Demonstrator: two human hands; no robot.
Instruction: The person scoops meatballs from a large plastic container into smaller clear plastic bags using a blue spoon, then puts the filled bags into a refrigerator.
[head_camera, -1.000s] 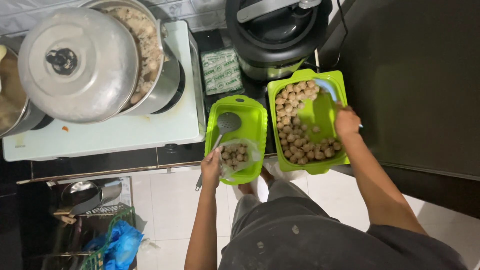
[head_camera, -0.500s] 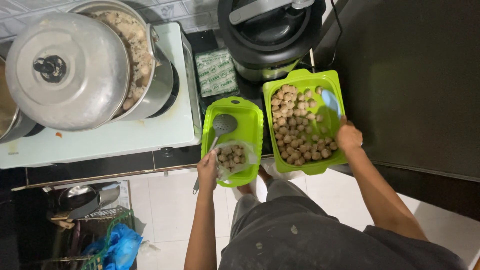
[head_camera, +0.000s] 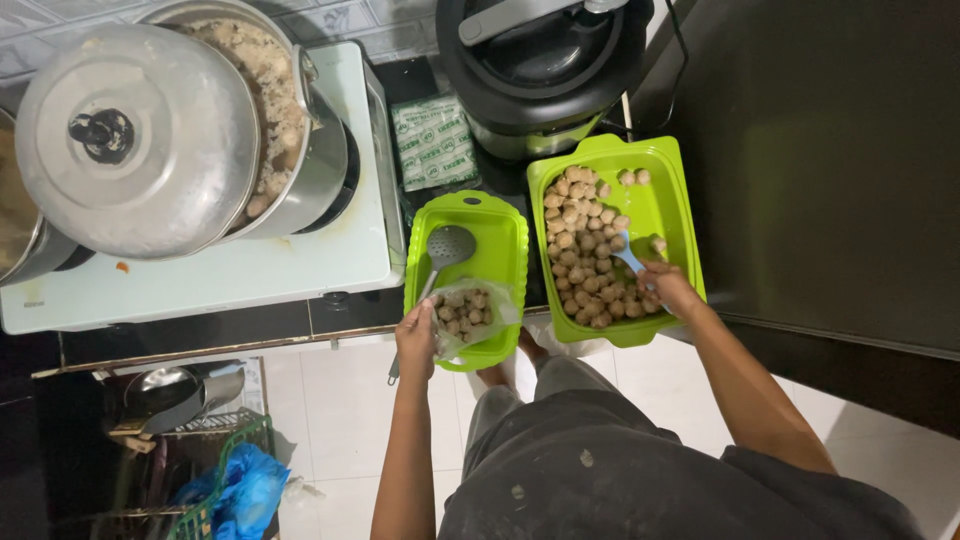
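Right hand (head_camera: 668, 287) among meatballs (head_camera: 585, 250), spoon (head_camera: 630, 258)

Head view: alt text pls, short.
Seen from above, a person's left hand holds a clear bag of meatballs over a green tray, while the right hand works a blue scoop in a second green tray of meatballs. A lidded pot sits on the stove.

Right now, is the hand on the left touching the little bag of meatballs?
Touching. The head view shows the left hand gripping the edge of the clear bag of meatballs inside the smaller green tray.
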